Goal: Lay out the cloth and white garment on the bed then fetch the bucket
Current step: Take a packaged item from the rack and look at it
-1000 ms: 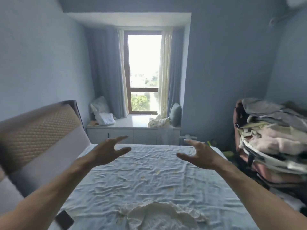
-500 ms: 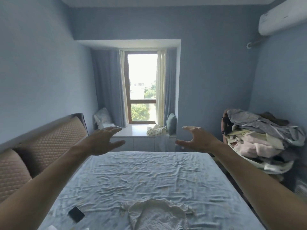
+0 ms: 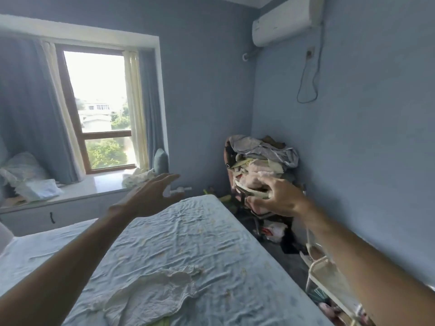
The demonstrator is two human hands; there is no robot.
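A white garment (image 3: 150, 300) lies spread flat on the near part of the bed (image 3: 211, 236), which has a wrinkled pale blue sheet. A green edge of cloth (image 3: 163, 322) peeks out under the garment at the bottom. My left hand (image 3: 153, 196) floats above the far end of the bed, fingers apart and empty. My right hand (image 3: 275, 196) is raised to the right of the bed, fingers spread and curled, in front of a heap of clothes; it holds nothing. No bucket is in sight.
A heap of clothes (image 3: 259, 161) is stacked on a chair in the far right corner. A white wire rack (image 3: 329, 278) stands by the right wall beside the bed. The window seat (image 3: 94, 187) carries bags and a cushion. Clutter lies on the floor strip.
The view has swung to the right, toward the corner with the clothes heap. Both hands stay open and have moved right with it; the headboard and phone have left the view.
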